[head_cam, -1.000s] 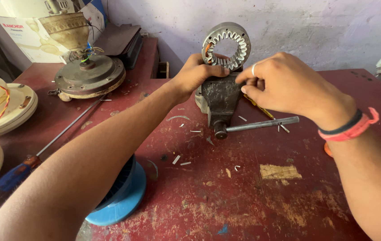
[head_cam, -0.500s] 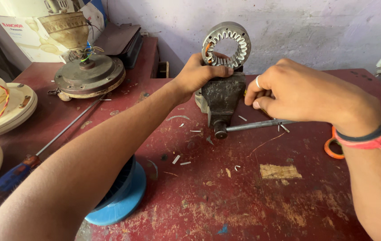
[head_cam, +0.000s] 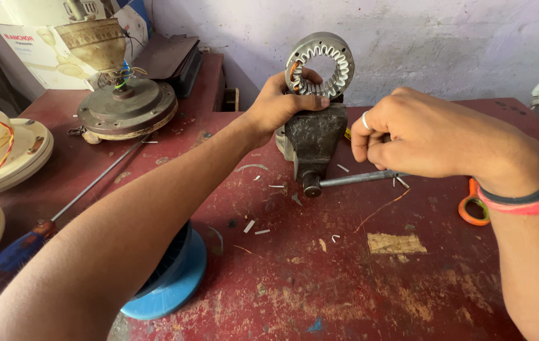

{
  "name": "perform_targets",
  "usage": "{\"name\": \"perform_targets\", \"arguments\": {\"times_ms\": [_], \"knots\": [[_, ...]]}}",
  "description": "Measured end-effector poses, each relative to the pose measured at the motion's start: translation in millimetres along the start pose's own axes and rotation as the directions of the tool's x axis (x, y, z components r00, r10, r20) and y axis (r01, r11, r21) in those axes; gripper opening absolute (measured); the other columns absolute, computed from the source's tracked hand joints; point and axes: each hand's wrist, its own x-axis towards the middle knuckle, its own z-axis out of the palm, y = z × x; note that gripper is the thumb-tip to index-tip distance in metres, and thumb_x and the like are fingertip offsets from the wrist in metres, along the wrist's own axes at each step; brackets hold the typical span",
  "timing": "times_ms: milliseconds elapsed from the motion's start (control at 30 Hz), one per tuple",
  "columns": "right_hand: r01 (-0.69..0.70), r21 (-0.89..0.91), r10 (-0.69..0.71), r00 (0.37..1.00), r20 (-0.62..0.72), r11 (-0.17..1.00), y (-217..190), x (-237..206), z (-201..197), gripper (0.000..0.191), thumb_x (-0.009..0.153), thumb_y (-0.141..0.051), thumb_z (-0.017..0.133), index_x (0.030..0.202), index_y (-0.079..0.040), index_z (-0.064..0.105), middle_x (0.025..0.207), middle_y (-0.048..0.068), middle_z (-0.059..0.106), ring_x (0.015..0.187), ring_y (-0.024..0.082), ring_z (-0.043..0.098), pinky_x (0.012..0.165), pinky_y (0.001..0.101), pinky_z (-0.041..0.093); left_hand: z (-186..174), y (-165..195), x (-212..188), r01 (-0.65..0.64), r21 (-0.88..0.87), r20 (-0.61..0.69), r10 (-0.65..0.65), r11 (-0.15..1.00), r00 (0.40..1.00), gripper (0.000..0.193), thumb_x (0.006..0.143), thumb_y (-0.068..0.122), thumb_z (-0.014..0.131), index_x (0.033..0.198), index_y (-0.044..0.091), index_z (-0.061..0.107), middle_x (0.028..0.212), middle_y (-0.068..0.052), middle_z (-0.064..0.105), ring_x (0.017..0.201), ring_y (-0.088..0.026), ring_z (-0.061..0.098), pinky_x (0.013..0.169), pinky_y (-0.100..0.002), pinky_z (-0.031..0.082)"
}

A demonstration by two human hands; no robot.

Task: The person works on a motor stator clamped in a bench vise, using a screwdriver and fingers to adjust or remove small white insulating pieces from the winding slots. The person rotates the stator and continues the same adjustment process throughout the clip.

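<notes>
A grey metal stator ring with slotted teeth stands upright in the jaws of a dark bench vise on the red table. My left hand grips the ring's lower left edge, thumb lying across the top of the vise. My right hand, a ring on one finger, hovers to the right of the vise just above its steel handle bar. Its fingers are curled shut and I see nothing in them. A thin copper wire lies on the table below it.
A blue spool sits under my left forearm. A blue-handled screwdriver lies at the left, near cream fan covers and a brown fan motor. Orange scissor handles show by my right wrist. Wire scraps litter the table.
My right hand has drawn away from the stator ring, moving right and down to above the vise handle. My left hand has kept its grip on the ring.
</notes>
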Motion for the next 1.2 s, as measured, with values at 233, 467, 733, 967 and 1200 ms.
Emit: {"name": "perform_targets", "arguments": {"times_ms": [233,467,733,967,1200], "knots": [[0.072,0.05,-0.069,0.996,-0.053,0.996,-3.6,-0.4,-2.0,0.021,0.078,-0.012,0.069,0.095,-0.006,0.078,0.063,0.007,0.077,0.055,0.019,0.066,0.053,0.0347,0.053,-1.4,-1.2,0.3,0.077,-0.011,-0.006,-0.077,0.997,0.997,0.05,0.073,0.02,0.087,0.116,0.004,0.065,0.101,-0.009,0.074,0.096,-0.019,0.071,0.088,-0.033,0.057],[0.167,0.358,-0.019,0.924,-0.381,0.919,35.9,23.2,8.8,0.026,0.087,-0.022,0.079,0.088,0.003,0.073,0.068,0.011,0.072,0.058,0.02,0.066,0.056,0.0384,0.052,-11.1,-13.5,6.4,0.033,-0.035,0.063,-0.03,0.999,0.998,0.044,0.079,0.02,0.08,0.118,0.001,0.068,0.106,-0.01,0.074,0.099,-0.019,0.071,0.093,-0.034,0.057],[0.561,0.748,-0.014,0.803,-0.596,0.355,74.1,93.6,55.1,0.077,0.086,-0.007,0.084,0.149,0.002,0.041,0.116,0.015,0.07,0.113,0.021,0.069,0.106,0.0333,0.058,-9.7,-12.4,7.6,0.061,0.003,0.04,-0.061,0.998,0.997,0.045,0.079,0.02,0.078,0.118,0.001,0.067,0.108,-0.01,0.074,0.1,-0.019,0.071,0.095,-0.034,0.057],[0.526,0.736,-0.038,0.823,-0.567,0.426,73.5,99.5,58.0,0.067,0.085,0.001,0.079,0.142,0.004,0.044,0.117,0.016,0.073,0.11,0.021,0.072,0.098,0.0344,0.061,-10.3,-11.9,7.2,0.052,-0.051,0.049,-0.05,0.997,0.998,0.049,0.078,0.014,0.079,0.123,-0.001,0.065,0.114,-0.014,0.072,0.107,-0.021,0.07,0.1,-0.036,0.055],[0.51,0.722,-0.032,0.826,-0.563,0.468,73.0,99.1,57.7,0.066,0.084,0.002,0.078,0.14,0.004,0.045,0.112,0.016,0.073,0.105,0.02,0.072,0.095,0.0327,0.06,-15.1,-10.6,8.8,-0.082,-0.131,0.038,0.087,0.988,0.995,0.06,0.074,-0.001,0.075,0.132,0.0,0.058,0.123,-0.011,0.069,0.114,-0.022,0.067,0.106,-0.038,0.053]]}}
